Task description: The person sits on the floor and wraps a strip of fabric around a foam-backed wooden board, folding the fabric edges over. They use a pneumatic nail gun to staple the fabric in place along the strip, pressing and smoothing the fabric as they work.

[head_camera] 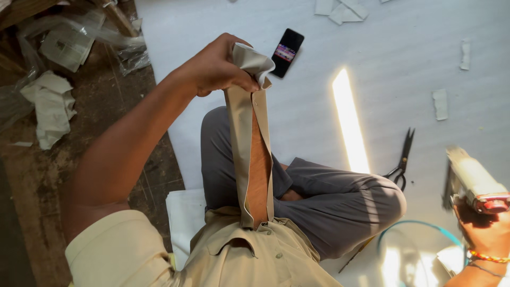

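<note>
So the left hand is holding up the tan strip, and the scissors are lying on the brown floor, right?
Not quite. The left hand does hold up the tan strip, but the scissors lie on the white sheet, not on the brown floor. The head view shows it.

Left hand [215, 68] raised at centre, gripping top end of strip [254, 154]; strip runs down from the hand to the chest, over the crossed legs [319, 196]. Phone [287, 52] on sheet [404, 85], just right of left hand. Scissors [402, 162] on sheet, right of the knee. Right hand [486, 228] at lower right edge, holding tool [473, 178], right of scissors. Paper scraps [50, 103] on floor [106, 106], left of sheet.
</note>
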